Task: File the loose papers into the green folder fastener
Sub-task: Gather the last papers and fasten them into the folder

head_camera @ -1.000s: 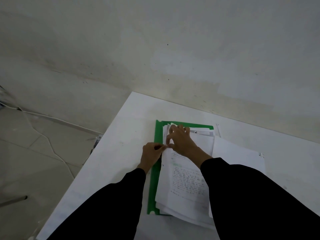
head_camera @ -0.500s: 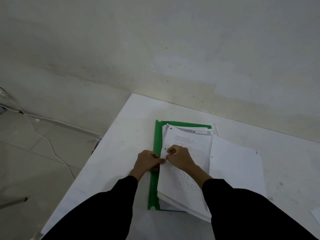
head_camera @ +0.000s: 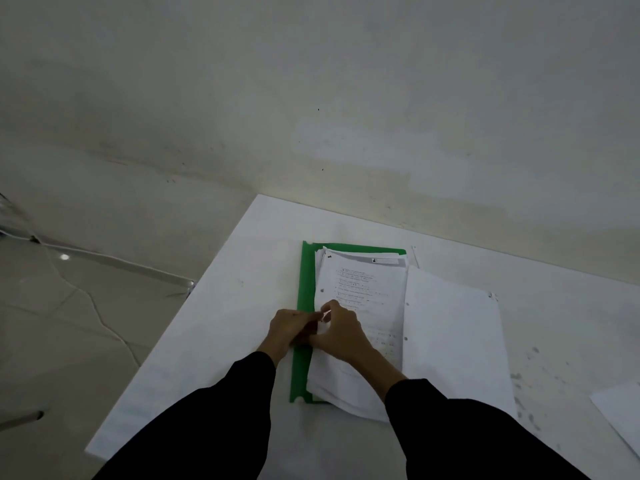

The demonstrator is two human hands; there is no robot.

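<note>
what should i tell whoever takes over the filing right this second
Left hand: on the green folder at its left strip, fingertips pinching at the paper edge; what it pinches is hidden.
Right hand: on the printed stack, fingers at the same spot on the stack's left edge.
Printed stack lies on the folder. A second white stack lies to its right on the table, its left edge against the first. Another sheet sits at the far right edge of the view.
Done: stack placed on the folder.
Left: whether the fastener is through cannot be seen; check it, then file the rest.
</note>
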